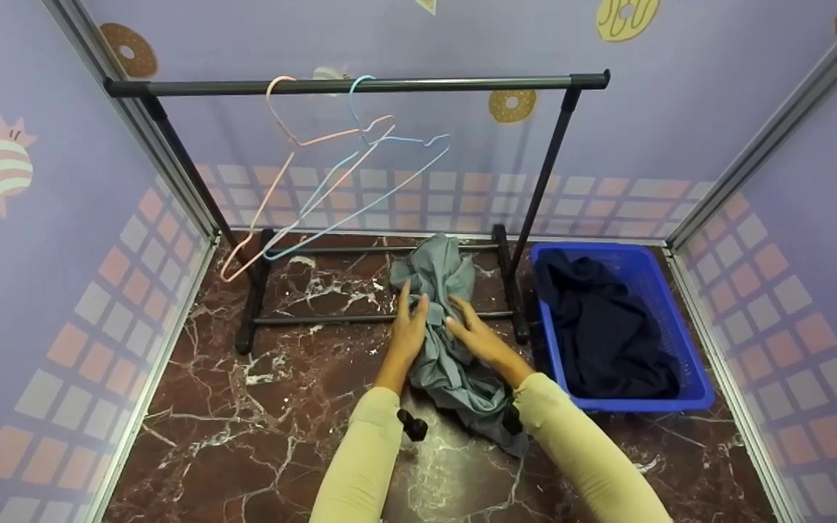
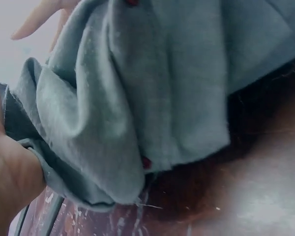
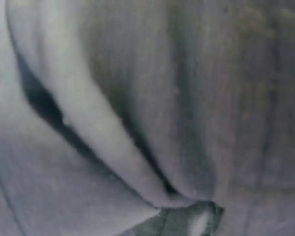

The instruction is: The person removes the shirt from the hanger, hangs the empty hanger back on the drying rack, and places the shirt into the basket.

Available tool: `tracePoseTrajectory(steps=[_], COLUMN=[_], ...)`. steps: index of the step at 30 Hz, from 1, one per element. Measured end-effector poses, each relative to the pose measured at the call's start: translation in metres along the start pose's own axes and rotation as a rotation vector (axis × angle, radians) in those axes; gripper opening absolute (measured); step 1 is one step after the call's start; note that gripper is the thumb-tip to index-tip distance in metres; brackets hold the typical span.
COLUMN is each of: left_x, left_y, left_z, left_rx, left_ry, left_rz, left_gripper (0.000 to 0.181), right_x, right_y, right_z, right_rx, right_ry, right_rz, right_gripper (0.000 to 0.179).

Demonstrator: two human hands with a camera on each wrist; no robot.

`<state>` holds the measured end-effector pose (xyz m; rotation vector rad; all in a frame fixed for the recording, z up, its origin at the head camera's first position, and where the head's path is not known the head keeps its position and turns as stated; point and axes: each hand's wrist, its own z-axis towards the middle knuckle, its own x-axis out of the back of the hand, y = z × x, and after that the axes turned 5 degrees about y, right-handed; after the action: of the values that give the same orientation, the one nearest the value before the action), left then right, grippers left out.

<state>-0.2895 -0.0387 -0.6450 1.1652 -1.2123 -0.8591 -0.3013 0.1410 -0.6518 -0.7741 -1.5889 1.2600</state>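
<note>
A crumpled grey-green shirt (image 1: 442,269) lies bunched between both hands, reaching from the foot of the rack back toward the person. In the left wrist view, small dark red buttons show along the shirt's (image 2: 182,88) edge, with the dark floor below. My left hand (image 1: 407,330) lies along the shirt's left side, fingers straight and pointing away, thumb over the cloth. From the other side, my right hand (image 1: 478,338) touches the shirt with fingers extended. Blurred folds of cloth (image 3: 137,98) fill the right wrist view, hiding that hand.
A black clothes rack (image 1: 447,85) stands ahead, its lower bars near the shirt. A pink hanger (image 1: 273,196) and a blue hanger (image 1: 389,192) hang from its left half. To the right sits a blue basket (image 1: 669,319) holding a dark garment (image 1: 607,327). Patterned walls enclose the marbled floor.
</note>
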Motion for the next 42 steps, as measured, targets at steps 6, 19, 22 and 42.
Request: tracePoseTrajectory(steps=[6, 19, 22, 42], left_x=[0.000, -0.009, -0.010, -0.003], left_y=[0.002, -0.010, -0.009, -0.014], left_z=[0.007, 0.004, 0.004, 0.011], left_rx=[0.037, -0.137, -0.213, -0.266], left_ry=[-0.061, 0.102, 0.092, 0.128], left_rz=[0.064, 0.185, 0.294, 0.301], left_gripper=[0.073, 0.082, 0.078, 0.039], right_x=[-0.005, -0.005, -0.002, -0.003], right_y=[-0.004, -0.005, -0.006, 0.006], right_z=[-0.002, -0.007, -0.009, -0.093], right_rx=[-0.034, 0.013, 0.021, 0.383], right_ry=[-0.087, -0.127, -0.128, 0.252], right_rz=[0.020, 0.024, 0.013, -0.600], right_gripper=[0.068, 0.074, 0.076, 0.107])
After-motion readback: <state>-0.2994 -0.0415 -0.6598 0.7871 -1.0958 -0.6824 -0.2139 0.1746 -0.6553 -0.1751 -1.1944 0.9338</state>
